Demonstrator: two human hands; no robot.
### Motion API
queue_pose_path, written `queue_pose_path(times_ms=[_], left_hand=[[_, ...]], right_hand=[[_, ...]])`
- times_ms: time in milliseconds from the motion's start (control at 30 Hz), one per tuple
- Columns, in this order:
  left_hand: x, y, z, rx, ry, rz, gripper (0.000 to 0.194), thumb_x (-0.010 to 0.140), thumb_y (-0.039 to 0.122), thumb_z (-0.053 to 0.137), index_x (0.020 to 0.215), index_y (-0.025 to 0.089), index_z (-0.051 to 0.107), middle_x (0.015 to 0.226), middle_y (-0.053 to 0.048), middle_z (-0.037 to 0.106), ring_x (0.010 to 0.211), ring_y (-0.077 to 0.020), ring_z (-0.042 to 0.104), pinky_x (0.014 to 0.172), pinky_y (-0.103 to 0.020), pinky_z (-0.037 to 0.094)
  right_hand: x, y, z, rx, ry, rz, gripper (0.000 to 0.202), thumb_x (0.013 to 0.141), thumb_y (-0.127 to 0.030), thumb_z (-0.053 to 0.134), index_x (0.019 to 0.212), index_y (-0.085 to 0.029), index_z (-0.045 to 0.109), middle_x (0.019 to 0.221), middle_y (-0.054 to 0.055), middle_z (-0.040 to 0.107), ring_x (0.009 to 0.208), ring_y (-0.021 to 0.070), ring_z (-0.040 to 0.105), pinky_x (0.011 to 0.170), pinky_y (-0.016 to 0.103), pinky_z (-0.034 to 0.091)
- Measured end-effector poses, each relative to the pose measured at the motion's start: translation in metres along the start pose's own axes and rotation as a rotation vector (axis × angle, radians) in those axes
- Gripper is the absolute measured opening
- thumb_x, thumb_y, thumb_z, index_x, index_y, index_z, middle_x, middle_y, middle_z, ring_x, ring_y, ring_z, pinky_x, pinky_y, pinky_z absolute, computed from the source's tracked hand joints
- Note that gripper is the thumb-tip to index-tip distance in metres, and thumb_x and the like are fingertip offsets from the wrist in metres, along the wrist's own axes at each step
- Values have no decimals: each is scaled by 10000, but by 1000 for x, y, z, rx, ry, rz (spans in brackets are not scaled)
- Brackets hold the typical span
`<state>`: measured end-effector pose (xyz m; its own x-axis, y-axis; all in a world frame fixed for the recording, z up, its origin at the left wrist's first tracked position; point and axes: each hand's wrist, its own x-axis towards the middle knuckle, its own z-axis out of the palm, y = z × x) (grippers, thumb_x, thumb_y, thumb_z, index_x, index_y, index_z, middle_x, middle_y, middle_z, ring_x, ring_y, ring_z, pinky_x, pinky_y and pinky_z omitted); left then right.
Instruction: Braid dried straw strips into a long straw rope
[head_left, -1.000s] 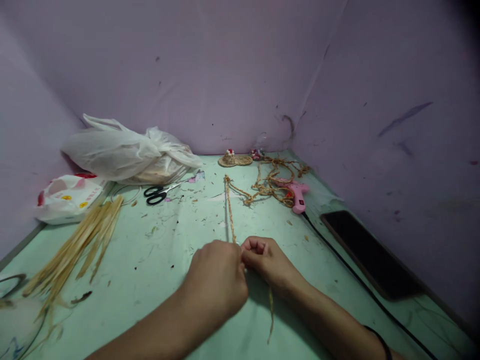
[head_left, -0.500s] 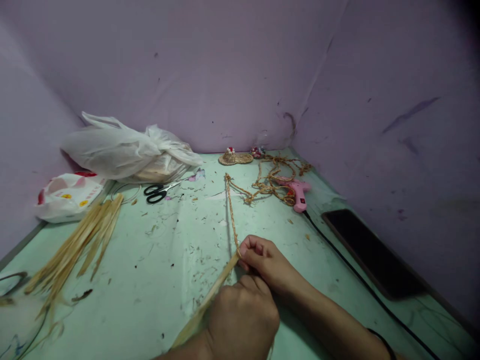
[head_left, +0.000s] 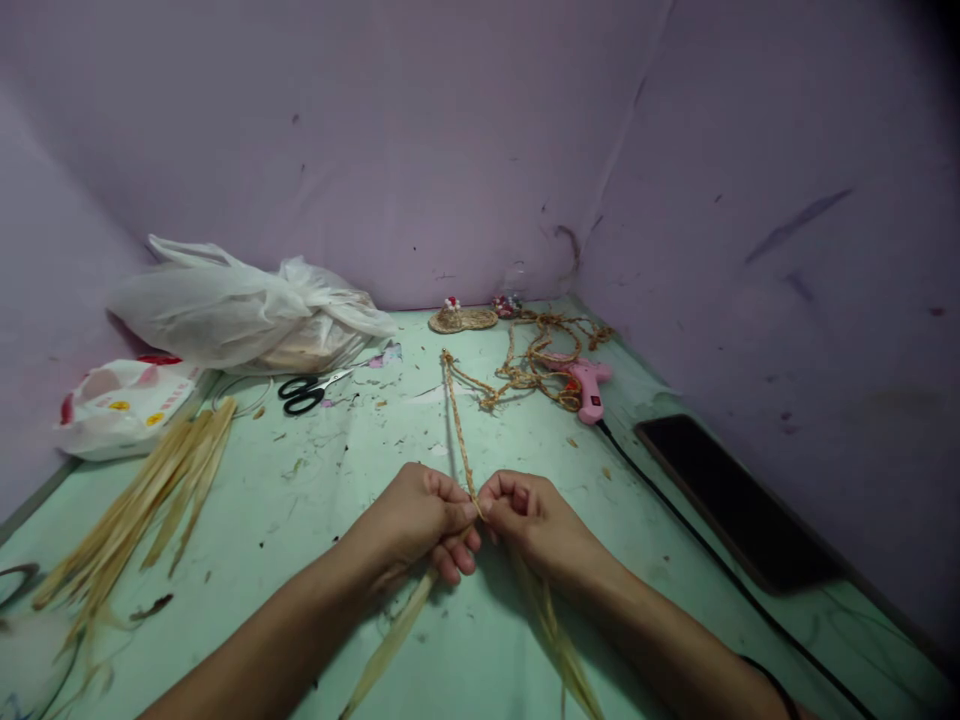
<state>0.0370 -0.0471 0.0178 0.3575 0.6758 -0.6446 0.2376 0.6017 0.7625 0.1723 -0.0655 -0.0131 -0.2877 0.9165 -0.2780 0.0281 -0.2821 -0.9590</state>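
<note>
A thin braided cord of dried plant fibre runs from a knotted end on the table down to my fingers. My left hand pinches the near end of the braid from the left, and a flat pale strip hangs below it. Facing it, my right hand pinches the same spot between thumb and finger. More loose strips trail under my right hand toward the front edge. The exact crossing of strips between the fingertips is too small to make out.
Loose fibre strips, black-handled scissors and plastic bags lie at left. A woven sole-shaped piece is at the back. Coiled braid touches a pink glue gun, whose black cable passes a dark phone.
My left hand has moved up and left from below my right hand to the braid's end, and now pinches there. My right hand keeps its pinch. The view has shifted slightly.
</note>
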Motion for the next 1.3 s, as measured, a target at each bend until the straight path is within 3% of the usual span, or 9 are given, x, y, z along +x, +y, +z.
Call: queue_pose_path(times_ms=[233,433,633,733,900,1033,1167,1300], left_hand=[[0,-2,1,91,-45,-12,171,660,265,519,565,134,465,423,-2,511,317,-104,465,288,-195,347],[3,-3,4,304,123,78,153,625,155,463,473,150,451,328,39,408,257,-51,288,291,-179,197],[5,-10,12,329,242,203,201,605,126,462,408,151,429,329,46,358,317,-47,292,339,-189,197],[6,-14,14,243,228,176,212,618,150,448,407,159,429,318,43,363,283,-56,305,319,-194,202],[3,-9,13,144,152,102,235,615,185,426,382,161,428,256,37,325,221,-58,262,285,-192,165],[3,-7,8,209,109,153,152,550,147,450,399,150,446,309,35,388,253,-49,294,298,-184,181],[9,-10,3,156,72,160,82,493,122,452,414,143,454,313,51,369,283,-31,266,319,-173,171],[10,-9,1,99,-7,168,94,513,187,501,445,150,448,333,55,380,279,-32,261,322,-182,162]], right_hand=[[-11,7,-1,-455,123,-179,137,791,-256,440,703,-169,500,533,-14,497,473,82,384,447,201,270],[-18,0,-1,-728,163,-284,114,775,-210,437,725,-170,531,584,13,541,507,104,434,483,219,283],[-28,-6,1,-901,290,-294,158,752,-236,468,647,-168,564,591,42,566,509,121,464,484,238,274],[-32,-6,5,-930,267,-309,183,757,-239,461,616,-166,554,548,36,560,461,109,447,457,239,247],[-34,6,13,-1139,269,-557,166,697,-90,432,660,-143,585,581,56,583,459,117,463,459,259,220],[-34,13,15,-1318,265,-684,211,636,-17,430,683,-125,606,558,62,578,432,115,439,442,270,172],[-35,2,8,-1192,184,-635,137,706,-137,483,710,-147,620,579,53,593,487,121,473,458,255,225],[-28,-15,-2,-653,350,-345,189,769,-302,478,685,-168,581,647,33,605,595,125,522,559,235,355]])
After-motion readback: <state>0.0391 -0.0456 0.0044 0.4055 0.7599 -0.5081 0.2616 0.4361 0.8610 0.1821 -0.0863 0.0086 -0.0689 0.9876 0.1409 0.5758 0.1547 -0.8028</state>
